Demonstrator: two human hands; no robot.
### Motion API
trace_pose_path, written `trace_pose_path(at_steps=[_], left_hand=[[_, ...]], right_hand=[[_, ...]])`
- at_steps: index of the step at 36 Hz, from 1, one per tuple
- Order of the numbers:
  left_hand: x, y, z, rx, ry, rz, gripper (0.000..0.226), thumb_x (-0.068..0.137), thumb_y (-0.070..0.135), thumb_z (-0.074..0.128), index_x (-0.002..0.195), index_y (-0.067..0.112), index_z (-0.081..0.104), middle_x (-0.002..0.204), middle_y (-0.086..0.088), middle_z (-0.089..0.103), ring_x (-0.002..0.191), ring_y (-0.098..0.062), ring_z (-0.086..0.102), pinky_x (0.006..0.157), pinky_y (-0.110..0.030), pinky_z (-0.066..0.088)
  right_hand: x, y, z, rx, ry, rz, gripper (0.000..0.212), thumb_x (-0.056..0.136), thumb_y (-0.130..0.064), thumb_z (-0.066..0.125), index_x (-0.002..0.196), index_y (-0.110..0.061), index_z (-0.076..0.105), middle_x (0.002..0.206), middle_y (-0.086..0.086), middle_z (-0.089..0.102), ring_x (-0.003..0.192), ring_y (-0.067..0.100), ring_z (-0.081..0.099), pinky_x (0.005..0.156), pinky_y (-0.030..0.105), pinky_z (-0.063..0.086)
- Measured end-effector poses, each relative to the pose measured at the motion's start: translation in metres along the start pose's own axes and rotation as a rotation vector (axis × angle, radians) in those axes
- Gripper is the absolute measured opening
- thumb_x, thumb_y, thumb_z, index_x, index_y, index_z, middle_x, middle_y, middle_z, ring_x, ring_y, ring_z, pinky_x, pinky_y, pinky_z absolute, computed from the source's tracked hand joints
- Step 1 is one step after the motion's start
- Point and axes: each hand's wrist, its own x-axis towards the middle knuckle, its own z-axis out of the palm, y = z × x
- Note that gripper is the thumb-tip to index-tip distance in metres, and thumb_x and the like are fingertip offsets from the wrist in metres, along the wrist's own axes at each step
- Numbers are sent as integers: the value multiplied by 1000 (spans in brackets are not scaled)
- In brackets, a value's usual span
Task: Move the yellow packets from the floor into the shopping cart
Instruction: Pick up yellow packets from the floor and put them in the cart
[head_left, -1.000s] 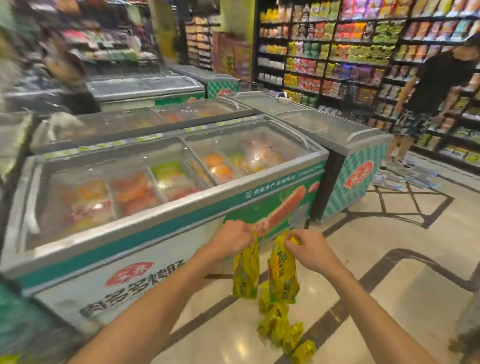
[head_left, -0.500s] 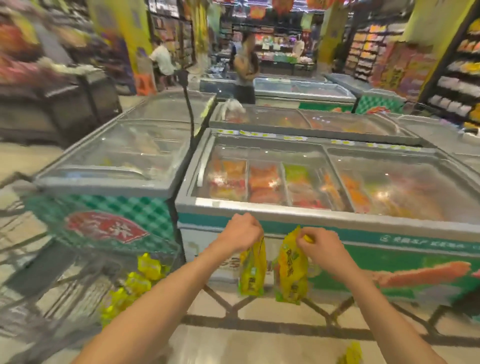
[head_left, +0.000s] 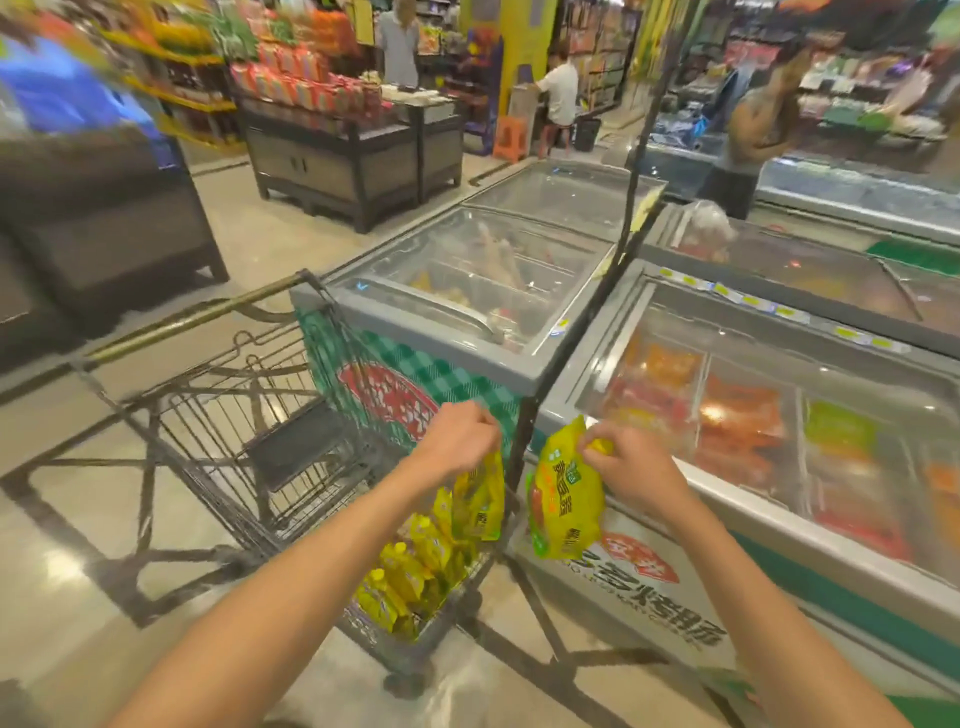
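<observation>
My left hand (head_left: 460, 435) grips the top of a yellow packet (head_left: 478, 501) that hangs over the near end of the wire shopping cart (head_left: 218, 415). My right hand (head_left: 631, 457) pinches the top corner of a second yellow packet (head_left: 563, 499), which dangles just right of the cart's rim, in front of the freezer. Several yellow packets (head_left: 405, 582) lie piled in the cart's near end. The packets left on the floor are out of view.
A green-checked chest freezer (head_left: 467, 291) stands right behind the cart, and a longer freezer (head_left: 753, 395) full of frozen goods runs along the right. A dark display stand (head_left: 353, 150) and people stand farther back. Open tiled floor lies to the left.
My view has swung left from the floor pile to the cart. Both hands have carried their packets leftward, and the left packet now hangs over the cart.
</observation>
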Motion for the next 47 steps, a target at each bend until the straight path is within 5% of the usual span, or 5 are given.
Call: trace_pose_path(at_steps=[6,14,20,32,47], left_hand=[[14,-63,-35,-57,69,-138,21,81,6,54,74,4,74,69,-3,66,56,-19,54,65,-33,54],[31,-136,-57,-68,156,-402,24,82,6,51,60,3,60,58,1,56,53,-16,50,53,-33,45],[48,-192,-50,-17,168,-546,24,86,12,48,80,5,70,81,-16,71,85,-34,67,83,-39,53],[84,-300,21,106,-25,-724,27,97,11,43,103,7,69,106,-17,71,103,-37,65,90,-44,52],[98,-372,120,-9,-210,-958,34,97,3,40,128,4,55,125,-18,62,120,-34,56,98,-42,46]], right_hand=[[70,-52,40,-54,-152,-102,15,89,-28,54,89,-28,69,79,7,73,65,23,63,56,26,43],[156,-106,108,-87,-351,-308,16,91,-23,52,92,-26,68,80,8,73,71,25,68,64,29,46],[214,-134,181,-145,-487,-428,14,85,-25,54,90,-29,67,89,10,74,79,27,68,73,34,50],[264,-128,343,-225,-767,-515,24,90,-26,53,111,-26,65,90,11,73,71,26,67,67,36,53],[275,-90,461,-422,-997,-439,32,97,-24,48,126,-19,60,121,12,65,108,28,63,89,31,47]])
